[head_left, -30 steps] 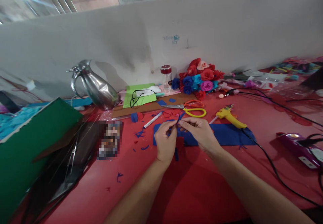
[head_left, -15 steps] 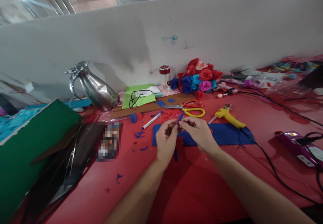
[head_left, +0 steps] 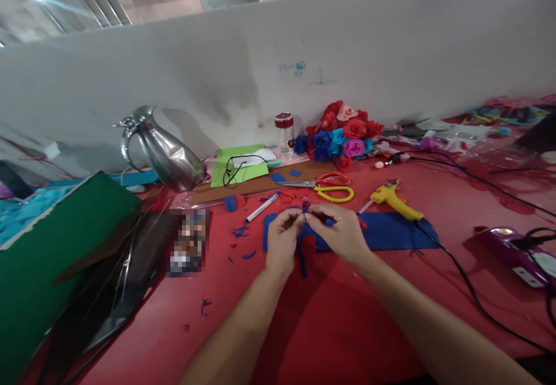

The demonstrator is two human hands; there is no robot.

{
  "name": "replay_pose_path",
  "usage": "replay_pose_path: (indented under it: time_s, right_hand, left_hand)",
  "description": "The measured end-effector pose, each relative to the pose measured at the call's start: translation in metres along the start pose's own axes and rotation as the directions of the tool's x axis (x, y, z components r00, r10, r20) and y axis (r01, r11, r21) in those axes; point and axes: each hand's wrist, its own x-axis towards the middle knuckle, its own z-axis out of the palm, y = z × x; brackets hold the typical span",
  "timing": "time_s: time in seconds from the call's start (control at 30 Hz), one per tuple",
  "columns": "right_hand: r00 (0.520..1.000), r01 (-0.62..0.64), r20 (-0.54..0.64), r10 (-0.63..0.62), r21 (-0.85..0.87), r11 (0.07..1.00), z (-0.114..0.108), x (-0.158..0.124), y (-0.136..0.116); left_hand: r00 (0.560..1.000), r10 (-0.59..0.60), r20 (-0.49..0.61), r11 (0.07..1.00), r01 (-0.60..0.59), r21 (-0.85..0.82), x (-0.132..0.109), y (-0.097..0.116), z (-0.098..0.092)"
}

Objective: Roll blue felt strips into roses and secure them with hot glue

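My left hand [head_left: 282, 243] and my right hand [head_left: 343, 230] meet at the fingertips above the middle of the table. Both are pinched closed on a small blue strip [head_left: 306, 206] with a bit of red on it; the fingers hide most of it, and its material is hard to tell. Under my hands lies a long dark blue sheet [head_left: 391, 233]. A narrow blue piece [head_left: 303, 264] and a red piece [head_left: 308, 246] show just below them. Beyond my fingers rest scissors [head_left: 333, 193] with yellow and red handles.
A yellow glue gun [head_left: 395, 200] lies to the right, its black cord trailing forward near a purple power strip [head_left: 515, 257]. A marker [head_left: 262, 206] and blue scraps [head_left: 240, 231] are left of my hands. Behind stand a metal jug [head_left: 167, 153], a glass bottle [head_left: 285, 136] and flowers [head_left: 341, 133].
The small blue piece has turned between my fingertips: its end stood up as a strip before, and now a small red and blue tip shows. Both hands have shifted only slightly.
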Motion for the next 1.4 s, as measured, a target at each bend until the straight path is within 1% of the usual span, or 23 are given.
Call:
replay_pose_path:
  time_s: [0.1,0.27,0.5,0.63,0.73,0.83,1.03,1.27,1.4]
  right_hand:
    - [1.0,0.016,-0.017,-0.016,0.008,1.0,0.0,0.0,0.001]
    - [1.0,0.01,-0.008,-0.01,0.015,1.0,0.0,0.001,0.001]
    - [0.998,-0.069,0.009,0.069,0.025,0.997,-0.001,0.002,0.0]
    - [0.997,-0.077,0.014,0.076,0.015,0.997,-0.002,0.003,-0.003]
    - [0.998,-0.069,0.008,0.069,0.039,0.997,-0.002,0.002,-0.003]
    - [0.997,-0.077,0.008,0.076,0.082,0.994,-0.001,0.002,0.001]
    - [0.985,-0.172,0.041,0.168,0.153,0.973,0.0,0.006,0.01]
    - [0.976,-0.215,0.061,0.207,0.182,0.96,0.001,0.008,0.012]
    - [0.975,-0.222,0.062,0.215,0.165,0.961,0.001,0.007,0.013]
  left_hand:
    - [1.0,0.018,-0.003,1.0,-0.018,0.004,0.0,0.0,0.0]
    - [0.999,0.046,0.001,0.999,-0.046,-0.005,0.0,0.003,0.0]
    - [0.999,-0.029,-0.045,0.999,0.028,-0.03,0.003,0.003,0.001]
    - [0.998,-0.032,-0.062,0.999,0.03,-0.032,0.004,0.001,0.001]
    - [0.998,-0.038,-0.053,0.998,0.036,-0.048,0.003,0.001,0.001]
    - [0.996,-0.08,-0.039,0.993,0.076,-0.095,0.002,0.002,0.002]
    - [0.983,-0.186,0.01,0.97,0.185,-0.159,0.003,0.004,0.002]
    - [0.982,-0.191,0.015,0.97,0.191,-0.15,0.003,0.003,0.001]
    - [0.979,-0.206,0.008,0.97,0.205,-0.127,0.002,0.003,0.002]
